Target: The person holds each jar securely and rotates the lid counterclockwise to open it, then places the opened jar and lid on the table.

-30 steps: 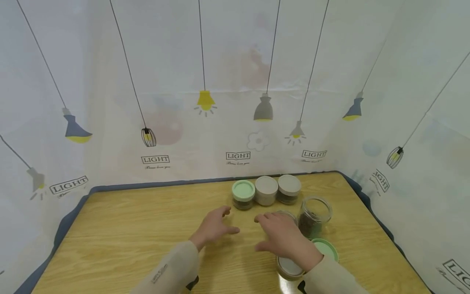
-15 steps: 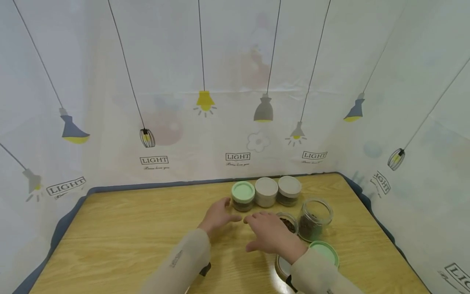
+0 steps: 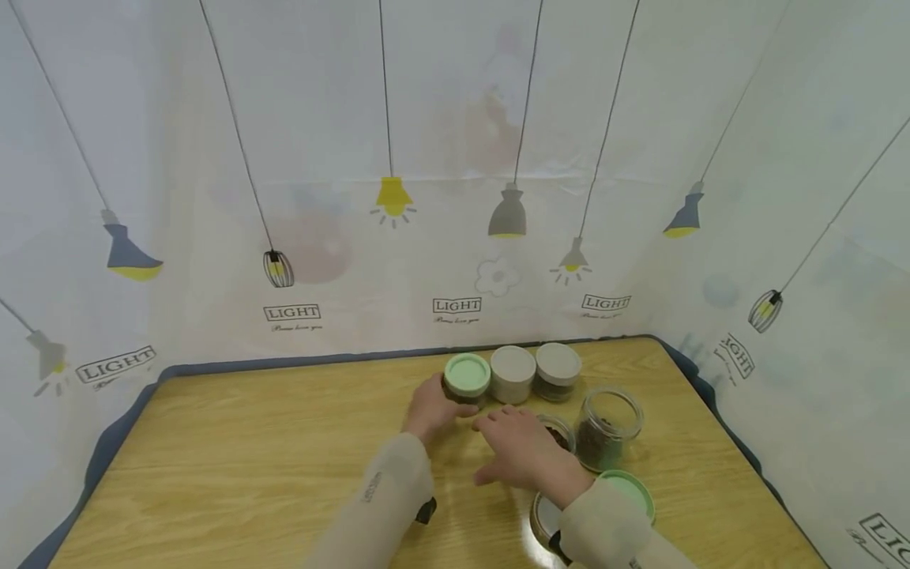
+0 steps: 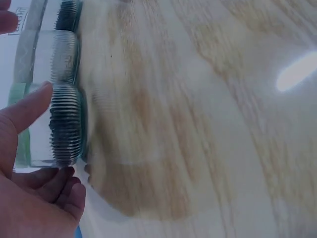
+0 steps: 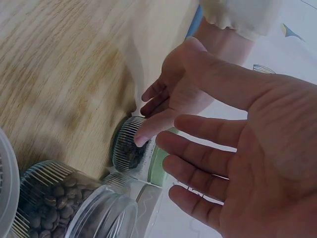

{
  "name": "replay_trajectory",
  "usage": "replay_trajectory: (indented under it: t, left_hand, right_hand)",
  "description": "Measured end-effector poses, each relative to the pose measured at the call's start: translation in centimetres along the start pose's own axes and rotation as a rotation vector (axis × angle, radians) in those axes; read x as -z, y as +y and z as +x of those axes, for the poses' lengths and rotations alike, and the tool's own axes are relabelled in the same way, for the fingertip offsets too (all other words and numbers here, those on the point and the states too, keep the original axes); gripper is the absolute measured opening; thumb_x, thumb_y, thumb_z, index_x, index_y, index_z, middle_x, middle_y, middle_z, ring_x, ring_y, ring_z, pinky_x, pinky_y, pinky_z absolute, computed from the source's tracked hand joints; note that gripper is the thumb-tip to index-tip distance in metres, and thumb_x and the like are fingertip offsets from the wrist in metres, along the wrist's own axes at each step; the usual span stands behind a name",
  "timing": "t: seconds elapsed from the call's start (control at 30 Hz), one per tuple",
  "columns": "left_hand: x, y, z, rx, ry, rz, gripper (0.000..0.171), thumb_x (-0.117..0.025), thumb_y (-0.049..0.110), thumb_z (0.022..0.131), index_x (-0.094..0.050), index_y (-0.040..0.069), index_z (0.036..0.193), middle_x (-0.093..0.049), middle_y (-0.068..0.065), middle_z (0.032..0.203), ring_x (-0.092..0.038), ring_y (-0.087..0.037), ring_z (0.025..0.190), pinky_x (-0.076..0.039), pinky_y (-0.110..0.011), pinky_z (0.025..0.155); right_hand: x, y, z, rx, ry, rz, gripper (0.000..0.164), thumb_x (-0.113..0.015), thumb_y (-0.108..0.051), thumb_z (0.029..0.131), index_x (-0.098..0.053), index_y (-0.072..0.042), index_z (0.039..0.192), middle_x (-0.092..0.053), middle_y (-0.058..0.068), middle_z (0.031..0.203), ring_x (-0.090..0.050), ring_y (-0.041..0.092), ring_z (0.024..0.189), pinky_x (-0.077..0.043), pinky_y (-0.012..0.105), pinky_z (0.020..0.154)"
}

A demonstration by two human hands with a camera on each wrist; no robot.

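My left hand (image 3: 435,410) is at a ribbed glass jar with a pale green lid (image 3: 467,374), its thumb across the near side and its fingers curled at the left side. In the left wrist view the thumb (image 4: 32,105) touches this jar (image 4: 67,126), which has dark contents and stands upright. My right hand (image 3: 520,449) hovers to the right with fingers apart and holds nothing. Behind it is a lidless glass jar (image 3: 557,431), partly hidden; the right wrist view shows coffee beans (image 5: 57,206) in a lidless jar.
Two white-lidded jars (image 3: 513,374) stand right of the green-lidded one. A larger lidless jar (image 3: 607,431) with dark beans stands at the right. A green lid (image 3: 631,491) lies nearer, beside a white round lid (image 3: 546,515) partly under my right sleeve. A printed sheet (image 3: 355,261) surrounds the wooden table (image 3: 270,450).
My left hand has moved forward and right to the green-lidded jar and closed round it. The right hand has shifted slightly left, then stayed nearly still.
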State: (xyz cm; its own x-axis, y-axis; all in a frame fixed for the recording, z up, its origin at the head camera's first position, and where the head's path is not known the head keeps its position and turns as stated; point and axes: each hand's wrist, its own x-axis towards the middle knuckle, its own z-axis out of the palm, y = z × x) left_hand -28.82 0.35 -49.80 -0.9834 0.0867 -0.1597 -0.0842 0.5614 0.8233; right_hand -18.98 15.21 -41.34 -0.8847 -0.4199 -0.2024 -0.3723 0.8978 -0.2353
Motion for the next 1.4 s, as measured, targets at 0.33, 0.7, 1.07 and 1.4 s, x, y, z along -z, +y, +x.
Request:
replay_trajectory:
  t: [0.33, 0.7, 1.07, 1.4]
  left_hand:
    - [-0.6, -0.2, 0.5, 0.003, 0.117, -0.010, 0.078, -0.091, 0.022, 0.065, -0.054, 0.006, 0.132, -0.061, -0.014, 0.131, -0.055, -0.033, 0.124, -0.039, -0.048, 0.110]
    - [-0.7, -0.5, 0.6, 0.005, 0.170, 0.032, 0.079, -0.093, 0.028, 0.061, -0.058, 0.011, 0.129, -0.064, -0.011, 0.128, -0.057, -0.031, 0.121, -0.041, -0.048, 0.108]
    - [-0.3, -1.0, 0.2, 0.028, 0.145, 0.056, 0.081, -0.090, 0.045, 0.062, -0.058, 0.015, 0.131, -0.064, -0.006, 0.130, -0.058, -0.028, 0.122, -0.042, -0.048, 0.107]
    - [0.2, -1.6, -0.8, -0.034, 0.093, 0.012, 0.087, -0.089, 0.047, 0.063, -0.053, 0.012, 0.135, -0.061, -0.008, 0.134, -0.056, -0.029, 0.126, -0.041, -0.049, 0.108]
  right_hand:
    - [0.2, 0.0, -0.1, 0.004, -0.008, 0.018, 0.067, -0.077, -0.049, 0.078, -0.058, -0.015, 0.132, -0.061, 0.006, 0.129, -0.052, 0.031, 0.122, -0.038, 0.053, 0.107]
    - [0.0, 0.1, -0.1, 0.023, -0.004, 0.005, 0.066, -0.077, -0.050, 0.078, -0.058, -0.014, 0.130, -0.062, 0.007, 0.128, -0.052, 0.031, 0.123, -0.037, 0.053, 0.107]
    - [0.2, 0.1, -0.2, 0.021, 0.004, -0.006, 0.066, -0.076, -0.051, 0.079, -0.058, -0.014, 0.131, -0.062, 0.007, 0.128, -0.053, 0.031, 0.123, -0.038, 0.052, 0.107]
    - [0.7, 0.5, -0.6, -0.010, 0.003, 0.009, 0.068, -0.075, -0.052, 0.079, -0.056, -0.014, 0.132, -0.060, 0.008, 0.130, -0.051, 0.031, 0.124, -0.039, 0.051, 0.107]
